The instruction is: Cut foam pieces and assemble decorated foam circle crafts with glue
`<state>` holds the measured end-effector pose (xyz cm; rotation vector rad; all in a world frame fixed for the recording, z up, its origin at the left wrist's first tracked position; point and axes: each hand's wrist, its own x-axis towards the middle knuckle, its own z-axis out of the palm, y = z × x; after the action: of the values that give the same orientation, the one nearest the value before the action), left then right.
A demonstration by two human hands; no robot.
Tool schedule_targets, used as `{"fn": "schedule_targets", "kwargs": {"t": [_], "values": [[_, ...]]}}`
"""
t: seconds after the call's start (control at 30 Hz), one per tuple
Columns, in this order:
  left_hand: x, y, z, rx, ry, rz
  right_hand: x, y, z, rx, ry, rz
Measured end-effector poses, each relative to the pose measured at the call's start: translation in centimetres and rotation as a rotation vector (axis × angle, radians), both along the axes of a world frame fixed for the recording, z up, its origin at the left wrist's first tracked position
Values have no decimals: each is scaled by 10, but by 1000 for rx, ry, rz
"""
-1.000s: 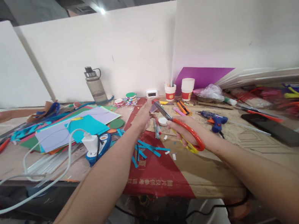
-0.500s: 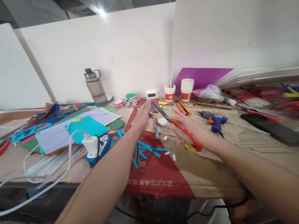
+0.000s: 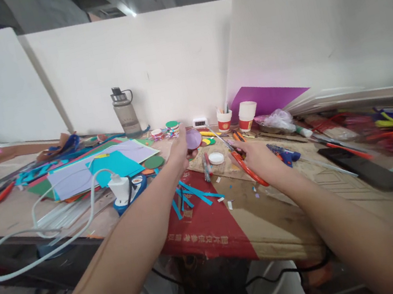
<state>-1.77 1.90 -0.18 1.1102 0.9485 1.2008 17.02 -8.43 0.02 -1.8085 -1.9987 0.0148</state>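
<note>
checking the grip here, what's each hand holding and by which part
The left hand pinches a lilac paper disc by its lower left edge. The right hand holds orange scissors by the handles.

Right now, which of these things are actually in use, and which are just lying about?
In use: lilac disc in the left hand; scissors in the right hand.

Lying about: bottle, glue gun, paper cups, white lid, blue strips.
</note>
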Motion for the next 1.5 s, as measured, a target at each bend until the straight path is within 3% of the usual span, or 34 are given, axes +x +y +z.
{"fn": "schedule_targets", "kwargs": {"t": [0.3,0.83,1.2,1.5], "values": [[-2,-2,-2,107,71,-29,-4,-2,3,-72,-269,-80],[-5,-10,7,237,267,-64,-5,-3,3,-139,-270,-72],[-8,-6,6,160,210,-149,-3,-6,1,-40,-304,-60],[-7,-7,7,185,220,-175,-5,-7,1,-25,-343,-76]]}}
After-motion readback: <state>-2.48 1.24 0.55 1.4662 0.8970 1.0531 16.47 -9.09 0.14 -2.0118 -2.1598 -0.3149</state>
